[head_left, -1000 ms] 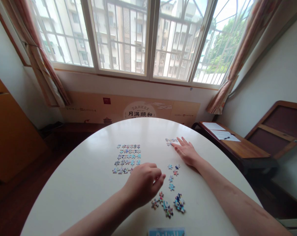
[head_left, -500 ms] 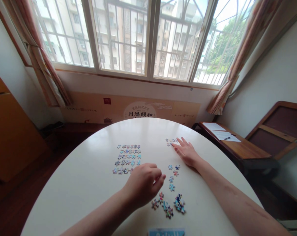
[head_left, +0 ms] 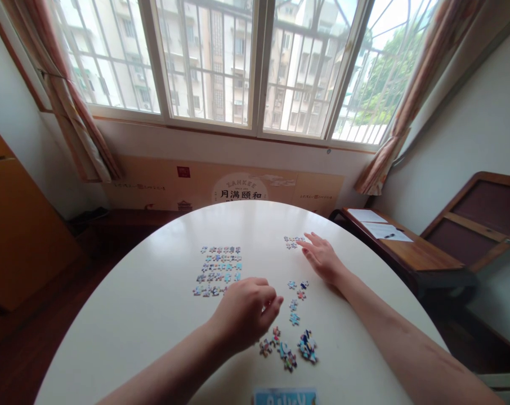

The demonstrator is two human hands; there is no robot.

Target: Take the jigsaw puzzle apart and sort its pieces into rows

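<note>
On the round white table [head_left: 124,315], rows of puzzle pieces [head_left: 222,259] lie left of centre. My left hand [head_left: 249,309] is curled at the lower right of these rows, its fingers pressed together; whatever it may hold is hidden. My right hand [head_left: 321,256] has its fingers spread, the tips beside a small group of pieces [head_left: 292,243] at the back right. Loose pieces [head_left: 294,305] lie between the hands. Nearer the front are two small piles, one of mixed pieces [head_left: 285,354] and one of blue and dark pieces [head_left: 308,347].
A blue printed item [head_left: 285,396] lies at the table's near edge. To the right, a wooden chair [head_left: 415,253] bears papers [head_left: 385,231] and a pen. Behind the table stand a printed board [head_left: 153,180] and a barred window, with curtains [head_left: 71,118] at its sides.
My right hand has drawn slightly back to the right from the small back group, its fingers a little more lifted. My left hand has barely moved.
</note>
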